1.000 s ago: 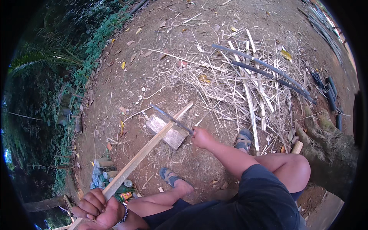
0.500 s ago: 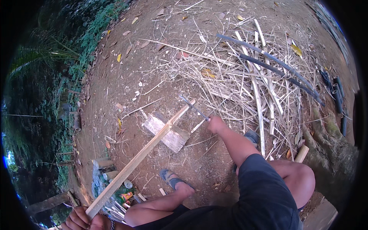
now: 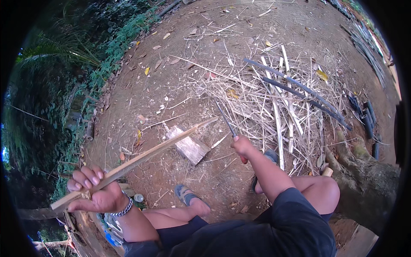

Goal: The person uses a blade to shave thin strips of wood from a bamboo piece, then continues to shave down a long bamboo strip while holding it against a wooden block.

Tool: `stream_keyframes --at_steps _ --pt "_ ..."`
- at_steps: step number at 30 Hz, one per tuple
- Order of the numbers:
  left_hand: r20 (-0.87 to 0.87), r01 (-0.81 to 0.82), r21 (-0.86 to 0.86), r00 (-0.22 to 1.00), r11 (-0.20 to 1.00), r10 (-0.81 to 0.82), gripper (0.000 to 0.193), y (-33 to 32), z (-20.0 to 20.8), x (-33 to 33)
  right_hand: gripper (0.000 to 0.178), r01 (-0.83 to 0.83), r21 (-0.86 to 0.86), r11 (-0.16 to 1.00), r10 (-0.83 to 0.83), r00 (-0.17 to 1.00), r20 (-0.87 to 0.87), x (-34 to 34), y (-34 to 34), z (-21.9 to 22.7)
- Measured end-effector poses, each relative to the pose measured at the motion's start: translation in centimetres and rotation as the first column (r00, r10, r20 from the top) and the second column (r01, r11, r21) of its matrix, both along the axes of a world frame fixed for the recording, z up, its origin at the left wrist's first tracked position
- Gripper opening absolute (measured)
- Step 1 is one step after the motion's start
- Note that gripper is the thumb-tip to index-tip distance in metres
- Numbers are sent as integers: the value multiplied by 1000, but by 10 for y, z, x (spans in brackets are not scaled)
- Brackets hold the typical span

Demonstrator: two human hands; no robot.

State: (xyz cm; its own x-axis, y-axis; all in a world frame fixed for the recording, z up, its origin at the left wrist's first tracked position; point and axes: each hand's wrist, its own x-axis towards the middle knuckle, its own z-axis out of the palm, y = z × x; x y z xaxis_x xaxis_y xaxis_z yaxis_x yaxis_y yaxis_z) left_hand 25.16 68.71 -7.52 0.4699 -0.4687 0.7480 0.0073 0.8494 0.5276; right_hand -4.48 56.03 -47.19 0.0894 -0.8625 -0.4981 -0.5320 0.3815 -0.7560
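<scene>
A long, pale bamboo or wooden strip [image 3: 145,155] slants across the view, its pointed far end beyond a short wooden block [image 3: 193,150]. My left hand [image 3: 100,195], palm turned up and wearing a chain bracelet, grips it near its near end with fingers curled over and the thumb stretched along it. The strip crosses over the block's far end; whether it touches cannot be told. My right hand [image 3: 242,146] is closed on the handle of a knife [image 3: 225,117], a bit of red handle showing below the fist. The thin blade points away, just right of the strip's tip and apart from it.
Ahead to the right lies a heap of shavings and split strips [image 3: 252,98] with two dark poles [image 3: 299,85] across it. A tree root [image 3: 359,167] rises at right. Green plants [image 3: 120,51] line the left. My sandalled feet [image 3: 187,195] flank the ground near the block.
My left hand has risen forward with the strip, turning palm up, and the strip now lies flatter. The knife has come away from the strip's tip and swung to point forward.
</scene>
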Motion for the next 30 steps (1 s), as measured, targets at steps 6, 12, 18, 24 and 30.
stream_keyframes --at_steps 6,12,18,24,30 --pt "-70 176 20 982 984 -174 60 19 -4 -8 29 -149 -147 978 159 986 58 19 58 151" --pt "69 169 -33 984 985 -167 59 39 -16 -50 29 -295 -406 865 362 927 98 59 130 242" --pt "128 240 -32 964 970 -234 59 58 -25 -73 31 -206 -295 933 253 958 133 42 135 194" --pt "116 221 -71 970 973 -212 61 57 -27 -81 30 -279 -438 854 402 889 217 61 146 226" --pt "112 192 -63 977 979 -184 60 59 -30 -69 28 -284 -416 864 388 902 190 66 155 257"
